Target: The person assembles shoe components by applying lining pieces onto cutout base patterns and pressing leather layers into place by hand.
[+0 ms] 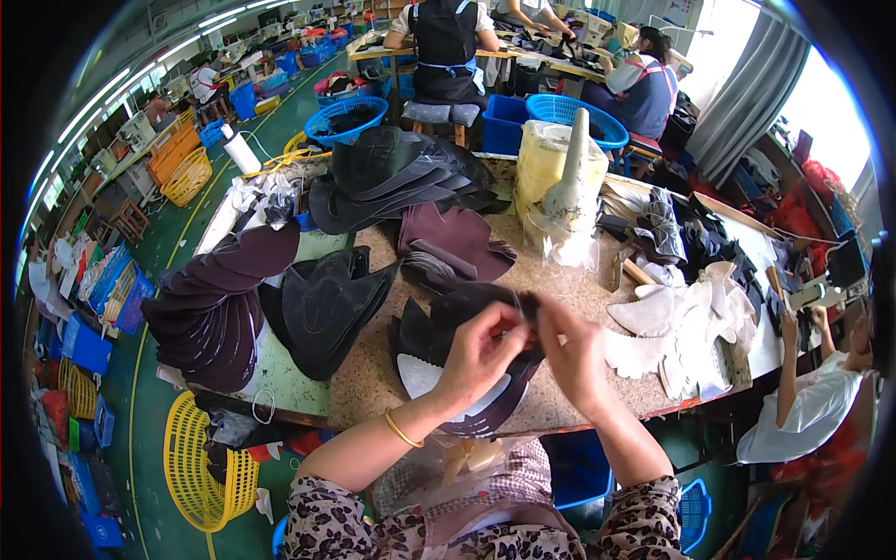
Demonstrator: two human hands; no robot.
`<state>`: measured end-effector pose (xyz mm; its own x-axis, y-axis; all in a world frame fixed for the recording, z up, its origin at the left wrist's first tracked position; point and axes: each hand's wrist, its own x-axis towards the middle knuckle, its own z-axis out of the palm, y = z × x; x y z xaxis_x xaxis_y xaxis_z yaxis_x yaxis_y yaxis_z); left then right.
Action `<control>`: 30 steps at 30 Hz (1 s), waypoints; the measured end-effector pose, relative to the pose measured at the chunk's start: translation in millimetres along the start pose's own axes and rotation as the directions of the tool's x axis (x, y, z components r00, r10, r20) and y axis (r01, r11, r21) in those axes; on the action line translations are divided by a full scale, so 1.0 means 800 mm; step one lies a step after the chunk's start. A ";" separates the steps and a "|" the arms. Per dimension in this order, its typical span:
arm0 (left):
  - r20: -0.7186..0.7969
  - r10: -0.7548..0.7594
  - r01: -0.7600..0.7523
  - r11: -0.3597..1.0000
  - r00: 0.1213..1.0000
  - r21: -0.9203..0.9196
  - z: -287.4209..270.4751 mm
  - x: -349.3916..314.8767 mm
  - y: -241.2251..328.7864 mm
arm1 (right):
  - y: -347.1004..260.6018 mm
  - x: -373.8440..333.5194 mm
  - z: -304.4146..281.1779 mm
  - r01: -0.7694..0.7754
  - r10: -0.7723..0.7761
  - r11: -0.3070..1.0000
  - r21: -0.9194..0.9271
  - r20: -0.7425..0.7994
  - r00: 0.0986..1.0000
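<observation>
At the near edge of the bench I work on a black cut piece [457, 310], shaped like a shoe upper. My left hand [483, 353], with a gold bangle at the wrist, pinches its right edge between thumb and finger. My right hand [571, 353] meets the left at that edge; motion blurs its fingers, hiding whether they grip. Under my left hand lie a white toothed-edge piece [417, 375] and dark purple pieces [499, 411]. Just beyond is a stack of maroon pieces [457, 233]. Loose white curved pieces [646, 315] lie right of my right hand.
Fanned maroon pieces [210, 299] and a black stack [327, 303] lie left. More black pieces [392, 173] are behind. A grey cone [576, 168] stands by a yellowish block [534, 166]. A yellow basket [191, 467] sits on the floor left. Other people work nearby.
</observation>
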<state>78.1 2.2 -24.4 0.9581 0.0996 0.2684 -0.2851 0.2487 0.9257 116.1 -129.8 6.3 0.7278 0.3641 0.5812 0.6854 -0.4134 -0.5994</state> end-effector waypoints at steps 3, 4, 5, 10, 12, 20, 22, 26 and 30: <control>0.019 0.039 -0.041 0.993 0.999 0.115 -0.007 0.005 -0.009 | -0.009 -0.007 0.003 0.204 -0.206 0.971 -0.125 -0.003 0.979; 0.004 0.029 -0.029 0.998 1.000 0.056 -0.004 0.005 -0.008 | -0.016 -0.004 -0.008 -0.091 0.095 0.994 -0.058 0.077 0.992; 0.005 0.026 -0.026 0.998 1.000 0.053 -0.005 0.001 -0.006 | -0.016 -0.003 -0.017 -0.386 0.384 0.922 -0.021 0.173 0.907; 0.082 0.121 -0.143 0.921 0.989 0.363 -0.003 -0.011 -0.011 | 0.024 -0.015 -0.035 -0.372 0.303 0.853 0.367 0.233 0.924; 0.101 0.149 -0.176 0.917 0.984 0.358 0.008 -0.005 -0.008 | 0.006 -0.023 -0.025 -0.441 0.336 0.813 0.380 0.313 0.889; 0.180 0.029 -0.091 0.933 0.983 0.348 0.020 -0.015 -0.018 | 0.014 -0.022 -0.021 -0.163 0.161 0.982 -0.101 -0.020 0.987; 0.083 0.048 -0.077 0.918 0.995 0.390 0.016 -0.015 -0.023 | 0.012 -0.019 -0.020 -0.131 0.120 0.968 -0.214 -0.063 0.991; -0.215 -0.193 0.101 0.921 0.957 -0.376 0.043 -0.008 -0.036 | 0.007 -0.033 0.014 0.110 -0.136 0.973 -0.202 -0.118 0.984; -0.194 -0.309 0.106 0.738 0.931 -0.666 0.042 -0.019 -0.020 | 0.018 -0.031 -0.001 -0.379 0.397 0.913 0.148 -0.121 0.910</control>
<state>69.2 -35.7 -33.9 0.9753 0.2027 -0.0879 -0.1256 0.8360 0.5342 107.8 -145.5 -16.3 0.9317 0.0661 0.3570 0.3533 -0.3925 -0.8492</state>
